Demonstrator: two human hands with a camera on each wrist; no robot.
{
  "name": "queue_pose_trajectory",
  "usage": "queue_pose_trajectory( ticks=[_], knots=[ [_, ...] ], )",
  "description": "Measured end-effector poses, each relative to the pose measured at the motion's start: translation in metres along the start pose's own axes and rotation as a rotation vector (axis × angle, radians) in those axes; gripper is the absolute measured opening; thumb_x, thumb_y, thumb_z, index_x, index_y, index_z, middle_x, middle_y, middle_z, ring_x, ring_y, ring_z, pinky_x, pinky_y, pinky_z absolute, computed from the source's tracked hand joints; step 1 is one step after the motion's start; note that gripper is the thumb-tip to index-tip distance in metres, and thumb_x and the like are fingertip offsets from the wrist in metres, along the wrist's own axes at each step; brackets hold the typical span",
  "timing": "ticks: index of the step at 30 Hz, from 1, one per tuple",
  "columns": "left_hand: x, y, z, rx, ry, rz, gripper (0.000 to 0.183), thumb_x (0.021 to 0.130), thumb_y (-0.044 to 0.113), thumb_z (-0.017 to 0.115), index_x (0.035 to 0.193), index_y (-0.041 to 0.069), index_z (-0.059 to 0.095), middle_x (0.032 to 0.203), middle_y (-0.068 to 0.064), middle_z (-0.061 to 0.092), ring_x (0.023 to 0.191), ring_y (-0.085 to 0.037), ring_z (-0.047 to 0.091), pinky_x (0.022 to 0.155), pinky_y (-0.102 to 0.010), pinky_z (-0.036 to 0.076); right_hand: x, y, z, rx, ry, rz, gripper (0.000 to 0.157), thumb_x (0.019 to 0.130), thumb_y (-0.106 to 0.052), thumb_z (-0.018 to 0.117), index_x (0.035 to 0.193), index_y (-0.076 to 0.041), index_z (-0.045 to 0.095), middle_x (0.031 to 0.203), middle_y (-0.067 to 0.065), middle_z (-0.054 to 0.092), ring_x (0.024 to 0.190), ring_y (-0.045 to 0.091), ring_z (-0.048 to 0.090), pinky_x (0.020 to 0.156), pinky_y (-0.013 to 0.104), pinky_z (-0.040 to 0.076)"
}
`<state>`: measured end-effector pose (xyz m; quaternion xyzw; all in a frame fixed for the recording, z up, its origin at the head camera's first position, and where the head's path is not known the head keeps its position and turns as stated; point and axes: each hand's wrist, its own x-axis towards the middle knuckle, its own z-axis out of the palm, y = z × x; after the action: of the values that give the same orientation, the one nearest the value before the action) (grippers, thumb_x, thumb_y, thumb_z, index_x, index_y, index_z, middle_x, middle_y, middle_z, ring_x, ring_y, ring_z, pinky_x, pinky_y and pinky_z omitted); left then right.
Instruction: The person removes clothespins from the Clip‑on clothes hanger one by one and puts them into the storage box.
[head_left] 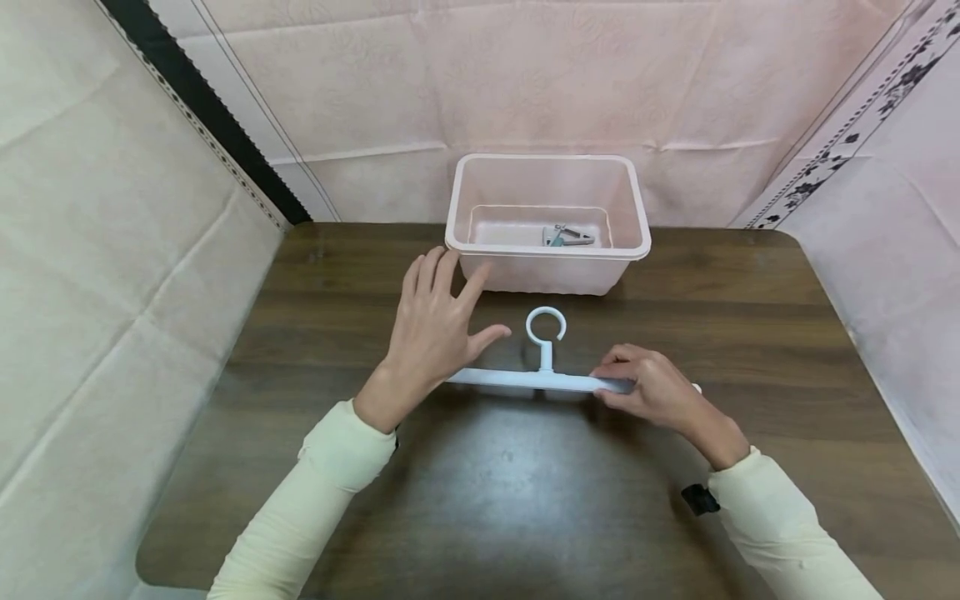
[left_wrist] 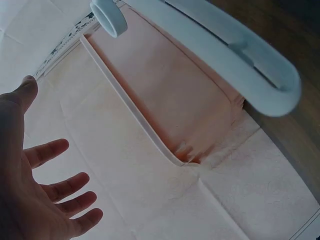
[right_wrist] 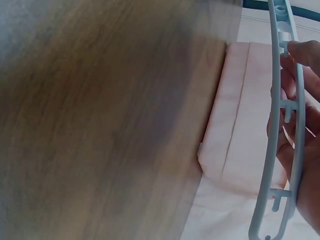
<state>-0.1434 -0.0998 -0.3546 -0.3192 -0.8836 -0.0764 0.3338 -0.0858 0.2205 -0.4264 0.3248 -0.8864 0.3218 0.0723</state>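
Observation:
A pale blue-white clothes hanger (head_left: 510,379) is held over the middle of the table with its round hook (head_left: 546,354) pointing up. My right hand (head_left: 652,387) pinches its bar on the right side, between thumb and fingers. In the right wrist view the long slotted frame of the hanger (right_wrist: 272,140) runs in front of the fingers, with small pegs inside it. Spread wide, my left hand (head_left: 431,325) hovers by the bar's left end, which it hides in the head view. The left wrist view shows the rounded hanger end (left_wrist: 280,97) apart from the splayed left fingers (left_wrist: 67,187).
Behind the hanger, a pale pink plastic bin (head_left: 547,271) stands at the table's far edge, with small metal and bluish clips (head_left: 567,237) on its floor. Pale cloth walls (head_left: 555,75) rise behind and beside the dark wooden table (head_left: 360,533).

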Motion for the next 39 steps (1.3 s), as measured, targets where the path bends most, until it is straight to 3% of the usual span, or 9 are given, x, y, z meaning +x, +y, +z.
queue_pose_trajectory(
  ticks=[19,39],
  knots=[
    [-0.005,-0.005,0.002,-0.014,-0.100,-0.017,0.073,0.080,0.061,0.076,0.129,0.008,0.060,0.130,-0.027,0.047,0.128,-0.046,0.039,0.109,-0.058,0.029,0.004,0.013,0.014,0.026,-0.056,0.044,0.017,0.081,-0.005,0.083,0.097,-0.006,0.079,0.089,-0.006,0.066,0.072,0.006,0.058,0.060,0.027,0.050],
    [-0.004,-0.001,0.005,-0.023,-0.134,-0.034,0.071,0.080,0.056,0.079,0.129,0.009,0.059,0.134,-0.028,0.046,0.129,-0.046,0.038,0.109,-0.058,0.029,0.006,0.029,0.024,0.045,-0.106,0.061,0.017,0.083,-0.008,0.082,0.099,-0.007,0.080,0.090,-0.007,0.065,0.076,0.007,0.060,0.065,0.030,0.051]
  ],
)
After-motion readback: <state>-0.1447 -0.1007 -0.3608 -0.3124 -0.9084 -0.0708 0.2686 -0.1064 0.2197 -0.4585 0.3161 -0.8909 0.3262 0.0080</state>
